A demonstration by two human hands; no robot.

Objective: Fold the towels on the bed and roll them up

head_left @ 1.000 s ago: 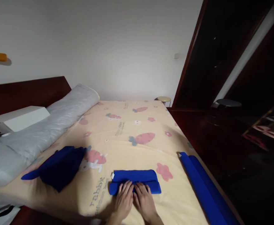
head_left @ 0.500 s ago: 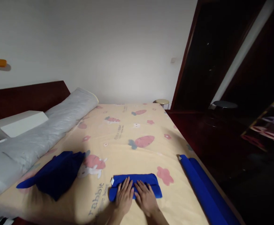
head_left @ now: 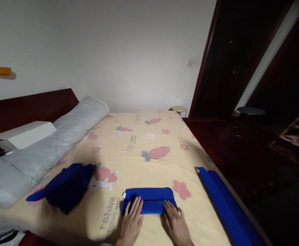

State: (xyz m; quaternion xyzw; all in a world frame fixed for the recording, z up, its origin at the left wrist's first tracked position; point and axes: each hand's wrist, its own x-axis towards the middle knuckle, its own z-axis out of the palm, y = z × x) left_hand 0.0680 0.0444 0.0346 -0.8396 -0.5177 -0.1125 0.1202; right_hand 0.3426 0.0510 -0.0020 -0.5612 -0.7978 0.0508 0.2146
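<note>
A folded blue cloth lies flat on the bed, with a crease running along its length and a small white tag at its left end. My left hand rests palm down on the cloth's near left part, fingers stretched out. On the near right corner lies my right hand, also flat with extended fingers. A crumpled dark blue cloth sits to the left on the sheet. Along the bed's right edge runs a long blue folded cloth with a pale tag at its far end.
The bed sheet is cream with rabbits and carrots. A rolled grey quilt lies along the dark headboard, with a white box on it. Two stools, one pale and one dark, stand beyond.
My hands have moved apart, from the cloth's middle towards its left and right ends, uncovering its centre. The view has shifted slightly.
</note>
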